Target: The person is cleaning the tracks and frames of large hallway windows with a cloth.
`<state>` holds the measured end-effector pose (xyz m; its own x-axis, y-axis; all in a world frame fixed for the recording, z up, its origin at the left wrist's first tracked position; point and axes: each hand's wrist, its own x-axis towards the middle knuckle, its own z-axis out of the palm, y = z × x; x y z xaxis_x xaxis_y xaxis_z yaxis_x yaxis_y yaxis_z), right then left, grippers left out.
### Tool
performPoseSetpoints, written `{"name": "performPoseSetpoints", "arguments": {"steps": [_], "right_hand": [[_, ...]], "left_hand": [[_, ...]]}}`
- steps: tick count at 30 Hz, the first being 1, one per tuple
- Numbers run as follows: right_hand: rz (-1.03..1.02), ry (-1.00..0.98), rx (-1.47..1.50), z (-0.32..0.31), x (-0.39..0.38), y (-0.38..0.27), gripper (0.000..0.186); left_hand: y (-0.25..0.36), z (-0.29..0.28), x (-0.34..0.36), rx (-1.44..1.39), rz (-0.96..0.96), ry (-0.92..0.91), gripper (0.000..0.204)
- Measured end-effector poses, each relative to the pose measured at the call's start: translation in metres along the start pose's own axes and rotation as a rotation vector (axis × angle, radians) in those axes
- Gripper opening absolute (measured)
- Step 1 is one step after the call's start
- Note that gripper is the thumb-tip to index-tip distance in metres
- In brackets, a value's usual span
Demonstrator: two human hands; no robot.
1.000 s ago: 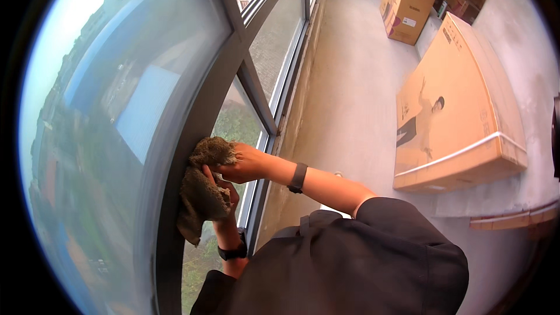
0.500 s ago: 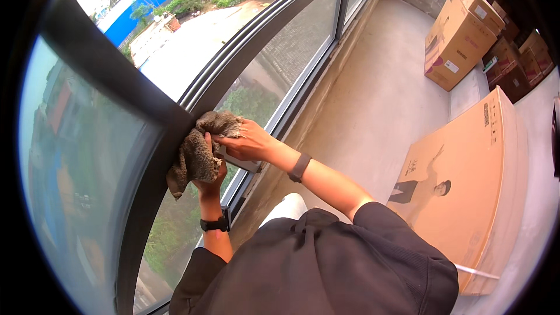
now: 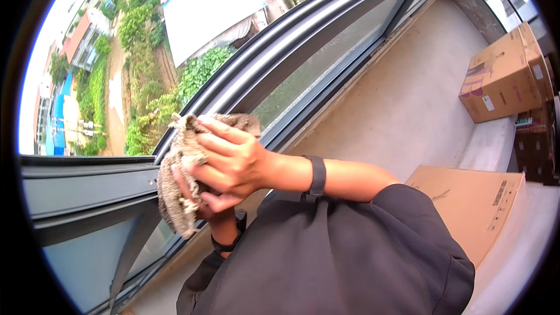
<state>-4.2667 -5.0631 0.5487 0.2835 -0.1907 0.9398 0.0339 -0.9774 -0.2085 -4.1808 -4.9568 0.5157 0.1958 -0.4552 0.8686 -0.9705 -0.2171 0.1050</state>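
A grey-brown, shaggy cleaning rag (image 3: 174, 195) is bunched over the corner where the grey metal window frame (image 3: 93, 191) meets the long window rail (image 3: 280, 44). My right hand (image 3: 236, 160) lies across the rag with its fingers bent around it. Lower down, my left hand (image 3: 214, 219) holds the rag's hanging part from beneath; the right hand and the cloth cover most of it. Both hands are close together, nearly overlapping. A dark band circles each wrist.
Past the railing, a drop opens to trees (image 3: 135, 26), a dirt path and roofs. Glass panes (image 3: 332, 61) run along the balcony's left side. On the concrete floor (image 3: 391, 93) stand a large carton (image 3: 478, 210) and a smaller carton (image 3: 504, 76) at right.
The view has swung, showing more outdoors and the frame's corner. My right hand has moved from pinching the rag's edge to lying over it, in front of my left hand.
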Motion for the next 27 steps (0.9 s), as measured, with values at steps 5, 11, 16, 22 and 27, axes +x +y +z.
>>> {"name": "performPoseSetpoints", "arguments": {"steps": [5, 11, 16, 22, 27], "right_hand": [[0.05, -0.118, 0.185, -0.016, 0.02, 0.01, 0.024], [0.028, -0.319, 0.02, -0.129, 0.031, 0.117, 0.036], [0.124, -0.457, -0.171, -0.223, 0.022, 0.191, 0.045], [0.059, -0.398, -0.303, -0.2, 0.011, 0.173, 0.049], [-0.096, -0.398, -0.168, -0.13, 0.019, 0.116, 0.046]], "left_hand": [[0.036, -0.001, 0.031, 0.154, -0.193, 0.008, 0.046], [0.138, 0.074, 0.079, 0.3, -0.049, -0.024, 0.038], [0.236, 0.147, 0.099, 0.356, 0.058, 0.061, 0.032], [0.21, 0.132, 0.095, -0.017, -0.097, 0.072, 0.026], [0.132, 0.089, 0.055, 0.243, -0.096, 0.089, 0.031]]}}
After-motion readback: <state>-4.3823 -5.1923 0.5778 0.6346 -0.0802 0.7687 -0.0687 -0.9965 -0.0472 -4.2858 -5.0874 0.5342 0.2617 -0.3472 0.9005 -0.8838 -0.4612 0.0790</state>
